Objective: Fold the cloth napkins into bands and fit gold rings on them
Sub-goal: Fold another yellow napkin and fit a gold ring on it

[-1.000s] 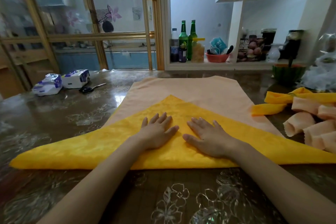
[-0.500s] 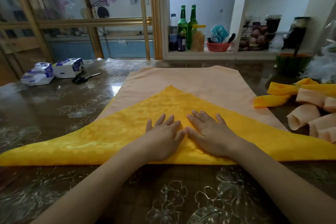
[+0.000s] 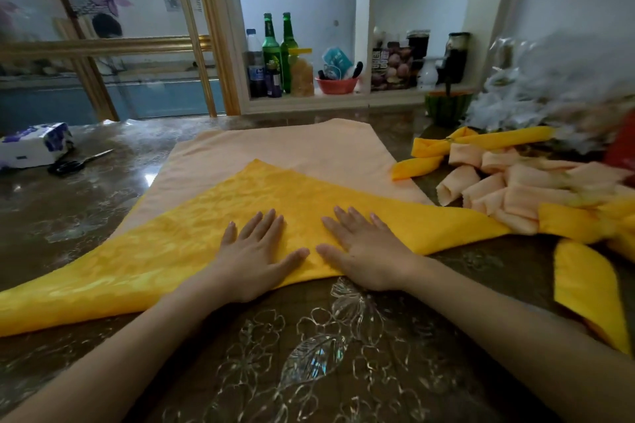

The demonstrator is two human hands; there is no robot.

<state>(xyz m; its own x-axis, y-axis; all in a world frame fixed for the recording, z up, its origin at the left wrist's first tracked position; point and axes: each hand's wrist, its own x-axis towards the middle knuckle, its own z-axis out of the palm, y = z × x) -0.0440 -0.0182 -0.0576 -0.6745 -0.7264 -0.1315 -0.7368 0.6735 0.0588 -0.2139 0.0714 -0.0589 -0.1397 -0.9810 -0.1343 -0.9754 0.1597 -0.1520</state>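
The yellow napkin lies folded into a wide triangle on the table, its long edge toward the person and its peak pointing away. It overlaps a peach napkin spread flat beneath it. The left hand and right hand rest side by side near the middle of the long edge. Each grip is spread, with fingers straight and palms pressing down, and neither pinches anything.

The cloth looks thin, soft and light, with a woven sheen. It will probably take a crease under pressure but slide easily on the glossy table and on the peach layer below, so it wants one palm pinning it while the other works. For the next fold into a band, the sensible hold seems to be the long near edge or the two far-flung corners — the left corner trails well out toward the table's edge.

On the right, a heap of rolled napkins sits touching the triangle's right corner and may crowd that side. A loose yellow napkin lies nearer the person. Scissors and a tissue pack sit well apart on the far left. No gold rings can be made out.
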